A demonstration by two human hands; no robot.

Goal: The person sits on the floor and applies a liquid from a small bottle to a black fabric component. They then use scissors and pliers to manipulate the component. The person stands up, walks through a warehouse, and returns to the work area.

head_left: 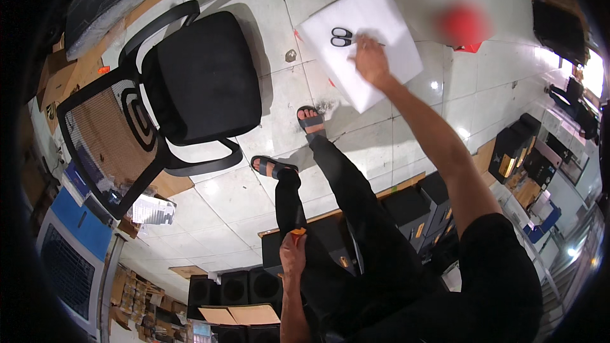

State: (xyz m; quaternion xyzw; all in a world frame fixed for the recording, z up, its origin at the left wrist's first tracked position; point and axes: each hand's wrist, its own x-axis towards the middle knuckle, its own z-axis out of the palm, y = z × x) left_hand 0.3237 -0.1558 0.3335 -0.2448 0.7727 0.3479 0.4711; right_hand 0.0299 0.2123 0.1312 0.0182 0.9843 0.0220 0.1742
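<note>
On the tiled floor ahead sits a large block wrapped in white sheeting [330,67]. A pair of scissors [341,42] with black handle loops lies on its top. My right hand [370,60] reaches down over the scissors' blades, the thumb apart from the fingers. The loops stick out to the left of the hand, and a dark tip shows on its right. Low in the picture, beside my leg, my left hand [292,256] is closed around a small orange-red object [297,234]. Only its top end shows, so its kind is unclear.
A black office chair [202,76] with a mesh back stands to the left. My feet in dark sandals [274,166] are between chair and block. Several black boxes [406,209] line the near side. A blurred red shape [462,24] is beyond the block. Cardboard [60,76] lies far left.
</note>
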